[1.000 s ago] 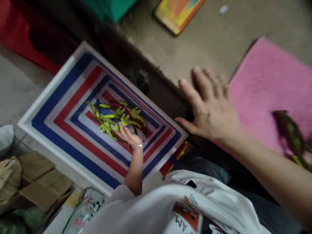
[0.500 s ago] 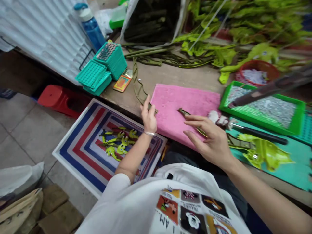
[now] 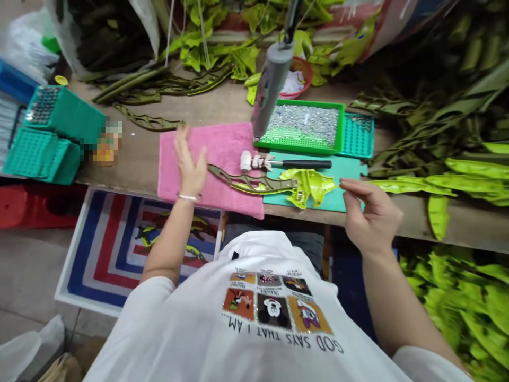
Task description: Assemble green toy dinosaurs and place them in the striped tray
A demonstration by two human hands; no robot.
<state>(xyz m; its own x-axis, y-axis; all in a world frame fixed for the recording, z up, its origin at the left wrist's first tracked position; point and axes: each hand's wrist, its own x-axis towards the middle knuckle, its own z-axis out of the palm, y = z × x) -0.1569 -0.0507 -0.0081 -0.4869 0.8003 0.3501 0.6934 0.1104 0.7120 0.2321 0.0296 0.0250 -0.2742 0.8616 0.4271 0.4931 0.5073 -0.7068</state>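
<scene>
My left hand [image 3: 191, 167] is raised over the left part of a pink cloth [image 3: 170, 180], fingers spread and holding nothing. From the cloth onto a teal mat [image 3: 345, 199] runs a dark olive curved plastic strip with cut-out holes [image 3: 238, 183]. Its right end meets a bright yellow-green plastic piece [image 3: 316, 185]; whether they are joined I cannot tell. A black-handled tool with a white-wrapped head [image 3: 306, 164] lies just behind. My right hand [image 3: 371, 215] is at the mat's right edge, thumb and forefinger apart, with nothing visible between them.
A green tray of small metal pieces [image 3: 339, 124] stands behind the tool, beneath a grey cylindrical fixture [image 3: 270, 85]. Teal perforated trays [image 3: 75, 116] are stacked at left. Olive strips [image 3: 421, 138] pile up at right, near yellow-green pieces [image 3: 469, 183]. A striped tray [image 3: 99, 249] sits below the bench.
The view has swung right. My right hand has moved right, away from the olive strip, past the yellow-green piece. The strip now lies farther onto the cloth. My left hand is over the cloth.
</scene>
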